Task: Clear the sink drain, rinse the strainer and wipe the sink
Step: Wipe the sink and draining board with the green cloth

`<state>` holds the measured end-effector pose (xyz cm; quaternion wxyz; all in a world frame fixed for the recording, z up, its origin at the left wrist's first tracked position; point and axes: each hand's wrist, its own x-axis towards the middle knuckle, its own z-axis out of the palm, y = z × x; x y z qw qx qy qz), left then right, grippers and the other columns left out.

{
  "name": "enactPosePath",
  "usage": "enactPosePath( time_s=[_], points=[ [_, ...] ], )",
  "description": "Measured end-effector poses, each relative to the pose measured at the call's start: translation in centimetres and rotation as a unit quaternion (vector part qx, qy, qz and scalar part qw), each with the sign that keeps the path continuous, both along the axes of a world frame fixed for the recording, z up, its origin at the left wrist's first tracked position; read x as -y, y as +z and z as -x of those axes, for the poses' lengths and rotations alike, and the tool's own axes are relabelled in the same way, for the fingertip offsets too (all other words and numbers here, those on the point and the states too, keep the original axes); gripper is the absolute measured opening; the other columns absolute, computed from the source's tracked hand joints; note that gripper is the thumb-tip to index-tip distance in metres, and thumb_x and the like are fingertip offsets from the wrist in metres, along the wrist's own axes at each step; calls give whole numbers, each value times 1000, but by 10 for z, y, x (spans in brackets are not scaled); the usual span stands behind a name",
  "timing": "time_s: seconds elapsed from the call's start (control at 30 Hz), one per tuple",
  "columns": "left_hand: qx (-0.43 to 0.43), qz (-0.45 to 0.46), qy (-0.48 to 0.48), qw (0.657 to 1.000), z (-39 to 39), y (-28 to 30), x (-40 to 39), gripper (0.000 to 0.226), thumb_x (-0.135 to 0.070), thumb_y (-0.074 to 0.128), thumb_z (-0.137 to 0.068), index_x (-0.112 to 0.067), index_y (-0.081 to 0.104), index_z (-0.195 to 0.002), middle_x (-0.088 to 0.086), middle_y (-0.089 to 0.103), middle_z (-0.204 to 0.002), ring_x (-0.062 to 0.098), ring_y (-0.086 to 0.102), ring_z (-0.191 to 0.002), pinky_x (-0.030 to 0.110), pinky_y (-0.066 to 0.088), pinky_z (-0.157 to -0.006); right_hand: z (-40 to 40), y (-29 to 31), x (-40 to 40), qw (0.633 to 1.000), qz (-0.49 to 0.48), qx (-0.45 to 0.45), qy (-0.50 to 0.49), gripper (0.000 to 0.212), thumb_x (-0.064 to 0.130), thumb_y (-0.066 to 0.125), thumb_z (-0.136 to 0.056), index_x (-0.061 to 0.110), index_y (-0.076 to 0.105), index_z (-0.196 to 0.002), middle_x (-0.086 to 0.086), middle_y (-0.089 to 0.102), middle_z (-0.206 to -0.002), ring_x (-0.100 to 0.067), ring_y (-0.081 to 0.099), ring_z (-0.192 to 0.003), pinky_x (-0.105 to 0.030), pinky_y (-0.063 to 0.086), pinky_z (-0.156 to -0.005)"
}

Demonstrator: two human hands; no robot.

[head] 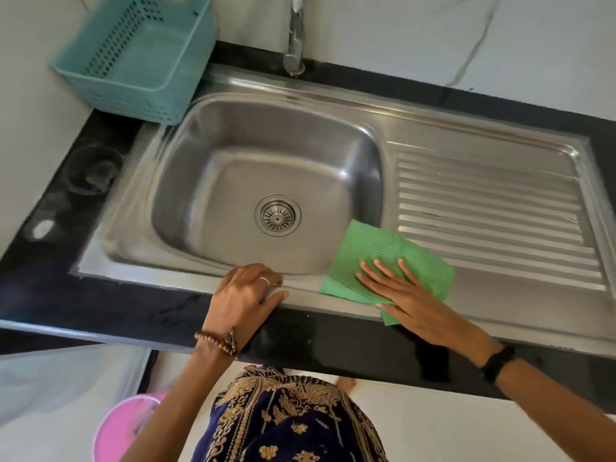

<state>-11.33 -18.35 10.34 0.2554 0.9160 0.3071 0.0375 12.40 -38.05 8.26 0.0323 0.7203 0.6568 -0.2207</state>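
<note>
The right hand (405,295) lies spread, fingers straight, pressing the green cloth (383,261) flat onto the sink's (233,128) front rim, at lower right of the basin, where rim meets the ribbed drainboard (493,208). One cloth corner hangs over the black bench (100,295) edge. The left hand (248,296) rests on the front rim at lower centre, fingers loosely bent against the steel and holding nothing, seemingly as a brace.

The cloth looks thin, soft and light, probably damp; it should slide readily on smooth steel but bunch or fold if pushed from one edge, so a flat palm over its middle seems the best hold. The strainer (277,215) sits seated in the drain at the middle of the basin, and looks free of debris.

A teal basket (140,58) stands at upper left, overlapping the sink's corner, and would block wiping there. The faucet (295,38) rises at top centre. A pink bucket (126,428) is on the floor at lower left.
</note>
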Motion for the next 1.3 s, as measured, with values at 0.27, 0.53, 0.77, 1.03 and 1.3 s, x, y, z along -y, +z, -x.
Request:
enactPosePath(
  time_s=[0.27, 0.53, 0.77, 1.03, 1.3],
  points=[
    [-48, 16, 37, 998, 34, -6, -34, 45, -43, 59, -83, -24, 57, -123, -1, 55, -132, 16, 43, -129, 40, 15, -116, -15, 18, -34, 976, 59, 37, 208, 51, 54, 17, -97, 46, 3, -146, 4, -3, -158, -26, -3, -146, -49, -10, -114],
    [-25, 38, 103, 994, 43, -7, -41, 38, -19, 43, -95, -16, 47, -133, 5, 46, -141, 19, 29, -139, 39, 4, -117, 44, 10, -98, 982, 42, -99, 156, 52, 58, 26, -94, 61, -4, -136, 6, -28, -154, -22, 27, -141, -36, 31, -113],
    [-30, 31, 127, 991, 51, 2, -59, 38, -10, 40, -95, -10, 47, -132, 9, 45, -141, 22, 30, -138, 41, 6, -117, 102, 0, -165, 976, -8, -173, 132, 51, 53, 29, -96, 56, 4, -140, 12, -8, -158, -24, 60, -109, -31, 57, -60],
    [-74, 33, 162, 983, 72, 9, -79, 40, -17, 41, -95, -8, 43, -134, 13, 40, -144, 26, 31, -137, 45, 20, -114, 54, 4, -104, 977, -16, -121, 177, 54, 52, 20, -94, 49, -3, -143, 16, -5, -157, -13, 30, -139, -36, 30, -113],
    [-60, 26, 228, 971, 93, -1, -92, 49, -20, 41, -95, -13, 29, -142, 11, 24, -152, 25, 14, -143, 43, 2, -116, 58, -1, -111, 976, 17, -139, 168, 54, 54, 16, -94, 51, -8, -141, 21, -9, -154, -9, 17, -141, -33, 17, -114]
  ],
)
